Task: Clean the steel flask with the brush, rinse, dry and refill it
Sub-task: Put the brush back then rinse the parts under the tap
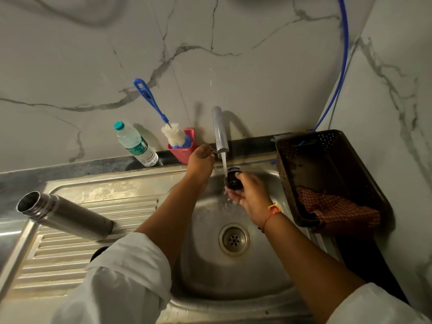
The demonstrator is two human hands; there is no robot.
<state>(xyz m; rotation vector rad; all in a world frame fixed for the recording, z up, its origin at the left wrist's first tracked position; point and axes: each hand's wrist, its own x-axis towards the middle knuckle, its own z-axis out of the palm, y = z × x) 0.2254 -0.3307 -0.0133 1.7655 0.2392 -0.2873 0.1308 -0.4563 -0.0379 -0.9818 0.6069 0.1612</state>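
Note:
The steel flask [67, 215] stands uncapped on the ribbed drainboard at the left, mouth toward the upper left. Its dark cap [233, 180] is under the running water from the tap [219, 132], and my right hand [251, 195] grips it over the basin. My left hand [201, 159] holds the tap's lever just left of the spout. The bottle brush [161, 115], with a blue handle and white bristles, stands in a red holder [183, 149] against the wall.
A plastic water bottle [135, 145] stands on the counter left of the red holder. A brown basket [327, 174] at the right of the sink [233, 239] holds a checked cloth [336, 209]. A blue hose [343, 54] runs down the wall corner.

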